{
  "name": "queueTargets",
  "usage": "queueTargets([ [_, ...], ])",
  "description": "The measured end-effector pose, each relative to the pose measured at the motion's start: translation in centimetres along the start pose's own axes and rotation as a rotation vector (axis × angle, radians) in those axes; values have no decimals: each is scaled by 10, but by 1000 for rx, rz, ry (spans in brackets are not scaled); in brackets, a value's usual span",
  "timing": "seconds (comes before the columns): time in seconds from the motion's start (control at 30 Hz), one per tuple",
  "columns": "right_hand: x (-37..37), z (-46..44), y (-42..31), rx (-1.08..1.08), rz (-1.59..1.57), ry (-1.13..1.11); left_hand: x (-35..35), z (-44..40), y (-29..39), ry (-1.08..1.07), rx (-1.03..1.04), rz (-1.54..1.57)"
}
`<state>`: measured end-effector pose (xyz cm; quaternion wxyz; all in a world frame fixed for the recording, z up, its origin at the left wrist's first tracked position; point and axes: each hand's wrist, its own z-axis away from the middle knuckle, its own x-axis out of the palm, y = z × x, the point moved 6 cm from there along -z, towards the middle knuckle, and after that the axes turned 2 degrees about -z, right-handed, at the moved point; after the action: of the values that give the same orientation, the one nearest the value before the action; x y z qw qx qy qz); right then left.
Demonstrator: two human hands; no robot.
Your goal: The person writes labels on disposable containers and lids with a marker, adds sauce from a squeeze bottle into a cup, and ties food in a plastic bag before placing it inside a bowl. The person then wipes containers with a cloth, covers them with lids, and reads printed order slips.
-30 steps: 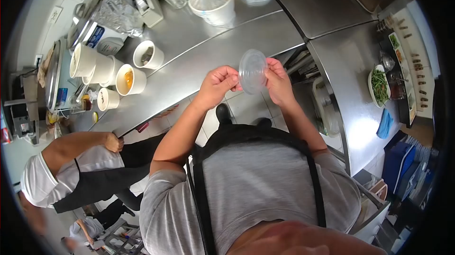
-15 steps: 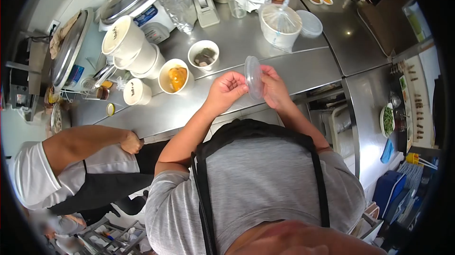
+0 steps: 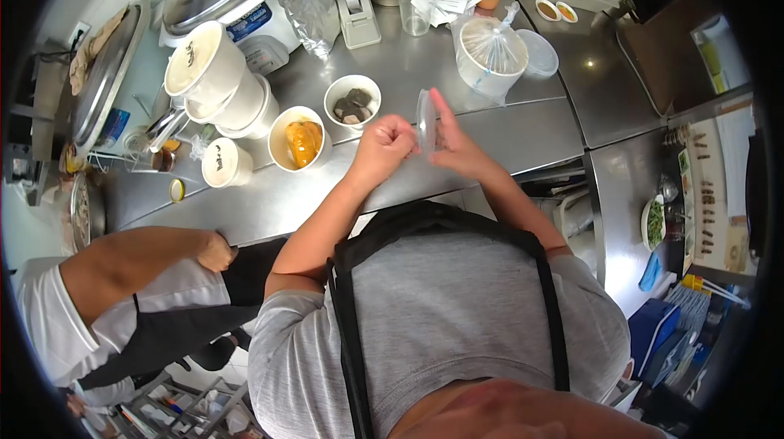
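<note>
And here's the lid (image 3: 425, 122), clear and tipped up on edge above the bench (image 3: 523, 130): the right hand (image 3: 459, 150) has its grip clamped on it, fingers spread along one face; the left hand (image 3: 384, 151) curls up at its near edge, though whether it pinches the rim I can't tell. So it's a handling moment, and any turn of that thin disc looks to call for light, even fingers. From the lid, the orange bowl (image 3: 299, 142) sits at nine o'clock, the dark bowl (image 3: 352, 101) just above nine, the bagged tub (image 3: 490, 55) between one and two. Writing? Black scrawl on the tall tub (image 3: 194, 55) and small tub (image 3: 226, 163), a blue label (image 3: 248, 22) at ten, all unreadable from here.
</note>
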<state>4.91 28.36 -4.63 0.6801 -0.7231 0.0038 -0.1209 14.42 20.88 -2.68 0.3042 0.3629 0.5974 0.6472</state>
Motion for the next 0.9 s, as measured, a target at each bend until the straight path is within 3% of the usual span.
queueTargets([
  [0.13,5,-19,-12,-68,205,-229,16,-6,4,-26,41,-26],
  [0.23,14,-20,4,175,-261,-358,18,-8,2,-6,29,-29],
  [0.53,10,-36,32,460,-461,-421,5,0,-15,219,92,-22],
  [0.63,-1,-46,21,411,-108,-319,5,5,-14,266,102,-73],
  [0.73,-2,-44,2,21,-16,-179,-5,3,-10,325,90,-34],
  [0.9,-1,-41,-10,58,228,-140,-8,-7,-16,309,57,130],
])
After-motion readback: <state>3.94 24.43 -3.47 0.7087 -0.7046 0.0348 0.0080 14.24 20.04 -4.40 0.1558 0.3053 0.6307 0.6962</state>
